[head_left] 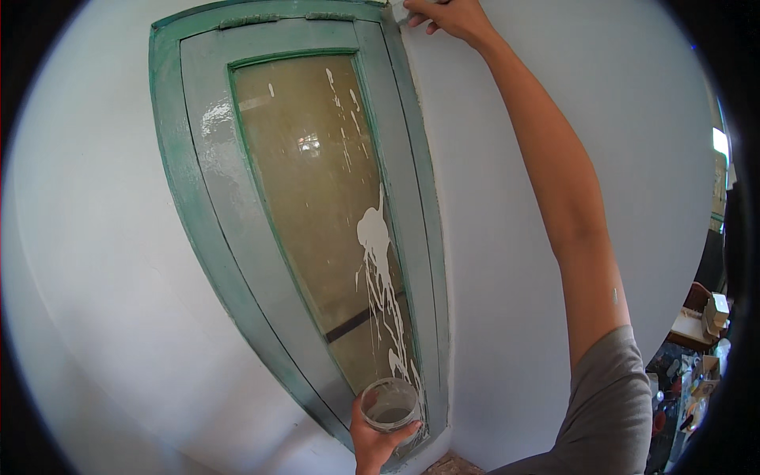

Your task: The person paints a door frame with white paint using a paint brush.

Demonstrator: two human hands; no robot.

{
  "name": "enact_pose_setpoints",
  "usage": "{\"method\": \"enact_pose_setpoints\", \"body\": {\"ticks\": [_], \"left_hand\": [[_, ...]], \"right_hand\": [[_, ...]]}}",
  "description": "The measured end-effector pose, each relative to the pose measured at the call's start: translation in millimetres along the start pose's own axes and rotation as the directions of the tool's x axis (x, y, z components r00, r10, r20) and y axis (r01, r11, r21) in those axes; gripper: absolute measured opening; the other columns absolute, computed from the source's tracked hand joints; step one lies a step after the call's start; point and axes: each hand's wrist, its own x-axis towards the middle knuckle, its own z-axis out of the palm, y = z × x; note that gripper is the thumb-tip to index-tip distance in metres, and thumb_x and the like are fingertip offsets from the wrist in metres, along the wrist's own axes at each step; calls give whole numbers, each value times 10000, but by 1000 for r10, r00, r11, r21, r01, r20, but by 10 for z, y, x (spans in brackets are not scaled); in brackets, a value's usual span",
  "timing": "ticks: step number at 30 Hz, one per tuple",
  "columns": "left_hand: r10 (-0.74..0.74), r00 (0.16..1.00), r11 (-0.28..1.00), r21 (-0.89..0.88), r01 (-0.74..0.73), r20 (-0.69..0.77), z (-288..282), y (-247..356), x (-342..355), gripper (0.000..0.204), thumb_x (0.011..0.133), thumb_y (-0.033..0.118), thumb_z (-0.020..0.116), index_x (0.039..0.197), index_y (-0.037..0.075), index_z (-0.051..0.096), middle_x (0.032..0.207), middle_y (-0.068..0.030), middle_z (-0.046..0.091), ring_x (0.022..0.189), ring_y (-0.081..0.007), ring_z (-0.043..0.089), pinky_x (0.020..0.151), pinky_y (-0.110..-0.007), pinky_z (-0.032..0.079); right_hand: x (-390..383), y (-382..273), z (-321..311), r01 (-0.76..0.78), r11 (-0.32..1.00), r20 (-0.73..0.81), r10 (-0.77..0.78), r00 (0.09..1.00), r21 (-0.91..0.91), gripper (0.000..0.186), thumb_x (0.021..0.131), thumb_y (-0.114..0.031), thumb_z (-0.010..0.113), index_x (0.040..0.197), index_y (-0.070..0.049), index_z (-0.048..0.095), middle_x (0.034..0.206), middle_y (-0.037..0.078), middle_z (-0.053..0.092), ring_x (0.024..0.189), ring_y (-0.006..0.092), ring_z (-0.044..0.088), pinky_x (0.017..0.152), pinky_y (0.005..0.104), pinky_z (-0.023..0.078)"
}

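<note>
My left hand [372, 439] grips a clear round plastic tub [388, 404] with grey liquid in it, low in front of the green-and-grey window frame [210, 198]. The tall glass pane [293, 190] inside the frame carries white paint splashes and drips [372, 229]. My right arm reaches up along the wall, and my right hand [443, 17] is at the top edge of the view, just right of the frame's upper corner. Its fingers are bent, and what they hold, if anything, is too hidden to tell.
White walls [514, 317] flank the frame on both sides. At the far right edge, a light box [716, 309] and several jumbled items [685, 392] sit behind the wall's corner. A bit of brown floor [451, 467] shows at the bottom.
</note>
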Motion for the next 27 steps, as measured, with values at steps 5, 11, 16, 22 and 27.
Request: {"method": "enact_pose_setpoints", "body": {"ticks": [5, 11, 16, 22, 27], "left_hand": [[35, 999, 998, 45, -36, 24, 47, -3, 30, 1022, 601, 183, 1050, 1430, 1, 480, 1317, -150, 646, 1205, -250, 668, 1017, -385, 574], [-2, 997, 1000, -22, 4, 78, 123, -78, 30, 1008, 617, 185, 1044, 1425, -6, 472, 1310, -155, 658, 1187, -260, 689, 1005, -384, 585], [25, 999, 997, 77, -28, 48, 107, -52, -2, 1000, 621, 178, 1041, 1416, -24, 468, 1314, -169, 659, 1190, -262, 691, 1008, -384, 585], [17, 1000, 998, 68, -18, 4, 78, -26, -81, 985, 611, 160, 1041, 1402, -25, 484, 1311, -165, 653, 1192, -259, 682, 1013, -383, 579], [-34, 999, 999, 7, 34, 4, 62, -106, -137, 991, 596, 112, 1038, 1401, -22, 477, 1312, -157, 644, 1197, -252, 677, 1020, -383, 577]], "right_hand": [[-257, 92, 184, -5, 998, -134, 13, 991, 60, 187, 956, -106, 759, 1010, 73, 763, 798, 123, 777, 646, 166, 733, 519, 288, 575], [-616, -337, 20, -95, 969, 145, 130, 981, -229, 239, 944, -218, 758, 1046, -5, 798, 867, 72, 775, 713, 143, 763, 536, 269, 557], [-377, -446, -82, -197, 950, 418, 285, 862, -243, 171, 946, -136, 767, 981, 30, 784, 776, 92, 776, 655, 155, 746, 539, 289, 589], [-7, -265, -11, -79, 983, 133, 102, 986, -167, 179, 950, -146, 756, 950, 31, 775, 755, 91, 769, 621, 158, 729, 522, 295, 580], [-277, -26, 64, 28, 998, -37, -30, 999, -56, 183, 957, -132, 745, 955, 49, 768, 771, 111, 770, 613, 166, 723, 510, 289, 574]]}}
